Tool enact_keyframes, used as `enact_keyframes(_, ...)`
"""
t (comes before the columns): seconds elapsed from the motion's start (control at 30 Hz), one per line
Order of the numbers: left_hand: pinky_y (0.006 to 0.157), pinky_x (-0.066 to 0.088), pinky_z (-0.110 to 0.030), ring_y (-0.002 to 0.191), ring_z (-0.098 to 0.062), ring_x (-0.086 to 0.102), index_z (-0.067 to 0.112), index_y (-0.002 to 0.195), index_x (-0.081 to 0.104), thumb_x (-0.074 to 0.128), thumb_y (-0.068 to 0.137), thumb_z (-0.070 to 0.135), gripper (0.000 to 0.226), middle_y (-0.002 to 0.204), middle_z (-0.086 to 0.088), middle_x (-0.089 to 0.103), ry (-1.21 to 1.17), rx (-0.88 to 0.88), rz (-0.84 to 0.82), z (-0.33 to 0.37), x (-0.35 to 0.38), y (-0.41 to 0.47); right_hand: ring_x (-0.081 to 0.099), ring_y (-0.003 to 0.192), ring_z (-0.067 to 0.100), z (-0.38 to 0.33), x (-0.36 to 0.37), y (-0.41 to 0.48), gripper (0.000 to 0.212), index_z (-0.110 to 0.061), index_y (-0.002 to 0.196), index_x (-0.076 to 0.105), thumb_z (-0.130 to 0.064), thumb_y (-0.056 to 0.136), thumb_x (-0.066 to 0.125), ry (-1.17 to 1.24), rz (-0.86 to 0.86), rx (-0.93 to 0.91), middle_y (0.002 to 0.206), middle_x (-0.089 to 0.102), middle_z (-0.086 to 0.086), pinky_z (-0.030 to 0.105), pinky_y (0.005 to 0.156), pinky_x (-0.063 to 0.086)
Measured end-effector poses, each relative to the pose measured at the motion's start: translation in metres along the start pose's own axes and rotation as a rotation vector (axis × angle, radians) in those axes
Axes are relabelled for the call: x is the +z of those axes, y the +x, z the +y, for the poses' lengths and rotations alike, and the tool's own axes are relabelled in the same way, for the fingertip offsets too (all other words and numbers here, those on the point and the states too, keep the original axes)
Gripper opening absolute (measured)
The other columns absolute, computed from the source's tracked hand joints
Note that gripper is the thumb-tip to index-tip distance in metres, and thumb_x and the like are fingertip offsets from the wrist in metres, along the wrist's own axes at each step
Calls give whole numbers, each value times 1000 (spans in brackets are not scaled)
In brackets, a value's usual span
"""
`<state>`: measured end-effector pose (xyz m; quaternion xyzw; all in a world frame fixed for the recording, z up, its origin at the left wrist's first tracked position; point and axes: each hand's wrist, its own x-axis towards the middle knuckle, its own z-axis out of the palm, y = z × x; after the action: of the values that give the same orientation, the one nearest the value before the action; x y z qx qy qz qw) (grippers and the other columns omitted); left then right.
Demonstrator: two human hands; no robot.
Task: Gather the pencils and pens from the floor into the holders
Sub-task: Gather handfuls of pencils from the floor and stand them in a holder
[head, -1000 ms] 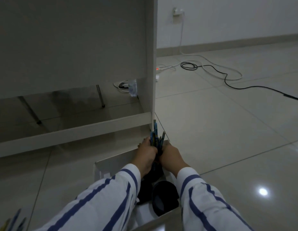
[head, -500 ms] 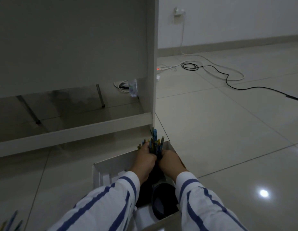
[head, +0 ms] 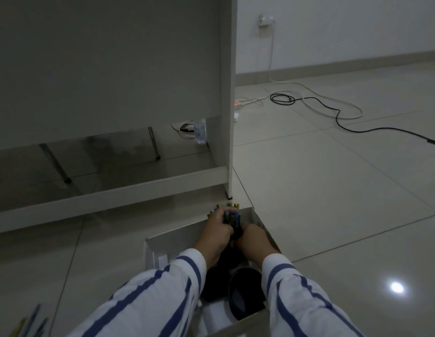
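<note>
Blue and yellow bundle of pencils and pens [head: 229,212], upright over the far right corner of the white box [head: 177,233], tips poking out above the knuckles. Wrapped by the left hand [head: 217,231], fingers curled round the upper shafts. Sitting down into a black holder [head: 236,233] inside that same far corner, by the look of it, though too dim to be sure. Right hand [head: 255,238] pressed in low against the dark holder, fingers hidden behind it: cannot tell whether clamped or merely steadying.

Handling, as a judgement: light, stiff, smooth-sided sticks, prone to sliding past one another and fanning out if squeezed only at one end. Best taken mid-shaft with a full wrap, other hand bracing the holder so as not to tip it. Points possibly brittle, so lowering rather than dropping.

Nearer in the box, a second black holder [head: 246,293], mouth open. Off the box's near left, on the tiles, loose pencils [head: 31,322] not yet gathered. Beyond the box's far side, a white desk panel [head: 227,117]; further right of that, cables [head: 333,110] trailing over the floor.
</note>
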<state>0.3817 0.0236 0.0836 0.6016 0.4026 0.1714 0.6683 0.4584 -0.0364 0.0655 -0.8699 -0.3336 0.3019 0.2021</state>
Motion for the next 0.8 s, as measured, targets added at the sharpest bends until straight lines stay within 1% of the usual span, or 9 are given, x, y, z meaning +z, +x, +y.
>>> enact_keyframes(0.07,66,51,-14,93,-12,54,15,108,55,31,74,-26,58,102,2,56,-5,58,18,4,-1,-2,63,106,28,-1,-2,0,32,-8,115,63,-17,84,60,4,15,-18,114,68,14,20,72,39)
enact_keyframes(0.1,67,50,-12,94,-12,55,14,108,55,31,74,-27,58,101,3,57,-4,90,30,6,-1,-3,64,105,28,-2,-3,-1,31,-8,114,64,-17,85,59,16,26,-27,113,68,14,19,71,38)
enact_keyframes(0.17,81,49,-18,102,-15,55,14,110,55,32,74,-27,59,102,3,60,5,149,66,10,-2,-3,64,102,28,-4,-6,-3,27,-8,111,64,-16,86,58,44,63,-48,111,68,15,19,70,38)
enact_keyframes(0.27,98,40,-22,112,-12,53,15,120,56,34,81,-19,56,118,-3,60,129,249,124,15,-5,-6,64,101,28,-9,-9,-9,27,-6,111,62,-16,87,57,66,134,-77,111,67,15,19,69,37)
enact_keyframes(0.4,110,29,-21,130,-17,44,20,134,51,35,89,-7,54,138,-1,50,497,342,96,10,-11,-13,63,100,31,-13,-6,-14,27,-2,110,62,-17,93,47,-10,173,-80,110,65,19,23,70,40)
enact_keyframes(0.53,117,8,-29,147,-22,13,19,149,27,39,86,-3,68,158,-3,21,990,446,-64,5,-16,-19,62,103,32,-15,-2,-18,29,0,109,64,-9,97,39,-85,98,-137,112,67,17,31,83,48)
enact_keyframes(0.6,118,-1,-33,149,-20,1,18,152,14,40,90,7,69,161,-2,8,1181,457,-53,0,-19,-19,62,104,31,-14,0,-16,30,1,111,62,-10,97,38,-107,108,-114,112,66,16,29,79,46)
enact_keyframes(0.67,118,-4,-36,148,-20,-6,19,153,7,39,93,14,68,161,-1,-1,1228,442,-51,-4,-22,-19,62,103,30,-14,2,-14,30,0,110,62,-13,97,38,-139,126,-91,110,65,15,25,73,42)
enact_keyframes(0.8,118,-6,-34,148,-18,-9,21,152,2,42,91,9,74,161,0,-6,1087,380,-45,-3,-30,-23,66,94,29,-16,4,-12,25,0,103,64,-14,95,44,-81,165,-95,105,67,17,25,72,47)
